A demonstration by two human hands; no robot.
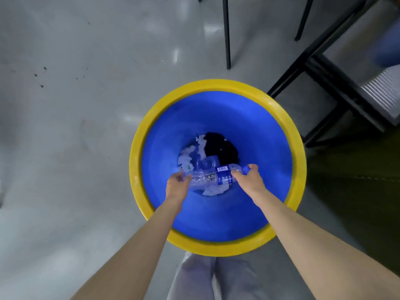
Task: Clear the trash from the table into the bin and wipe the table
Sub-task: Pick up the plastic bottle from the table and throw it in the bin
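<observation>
A round blue bin with a yellow rim (216, 85) stands on the floor right below me. Over its mouth I hold a crumpled clear plastic bottle (207, 177) with a blue label, lying sideways. My left hand (177, 187) grips its squashed base end. My right hand (249, 178) grips the neck end, fingers curled round it. At the bottom of the bin lie white crumpled tissues (188, 156), a clear cup (206, 163) and something black (220, 148).
Grey glossy floor spreads left and behind the bin. Black metal table or chair legs (227, 35) stand at upper right, with a black frame (324, 68) and a grey ribbed object (383, 92) beside the bin. My light trousers (212, 278) show below.
</observation>
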